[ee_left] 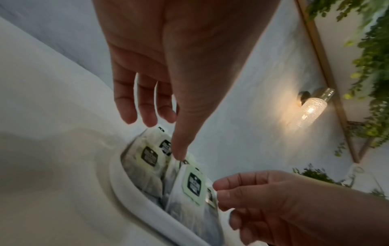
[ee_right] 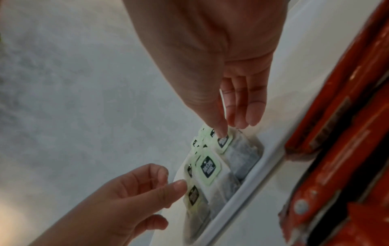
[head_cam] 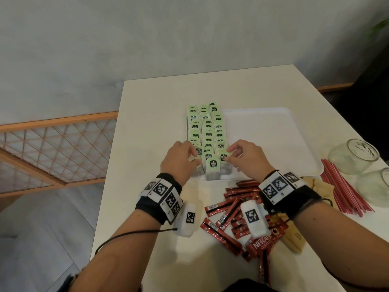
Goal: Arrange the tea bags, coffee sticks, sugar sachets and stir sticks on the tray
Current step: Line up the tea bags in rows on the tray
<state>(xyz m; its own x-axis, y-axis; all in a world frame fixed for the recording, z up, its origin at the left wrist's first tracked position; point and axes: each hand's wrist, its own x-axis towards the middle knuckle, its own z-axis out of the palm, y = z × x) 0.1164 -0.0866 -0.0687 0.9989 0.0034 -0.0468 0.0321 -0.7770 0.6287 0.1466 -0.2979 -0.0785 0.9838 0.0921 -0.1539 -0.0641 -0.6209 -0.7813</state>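
Note:
Green-tagged tea bags stand in three rows on the left part of the white tray. My left hand pinches the front tea bag of the left row between thumb and curled fingers. My right hand pinches the front tea bag of the right row at its tag. Red coffee sticks lie in a loose pile on the table just before the tray. Red stir sticks lie fanned out at the right. Brown sugar sachets show partly behind my right wrist.
Two glass jars lie on their sides at the table's right edge. The table's left edge drops off close to my left wrist, beside a wooden lattice rail. The right part of the tray holds nothing.

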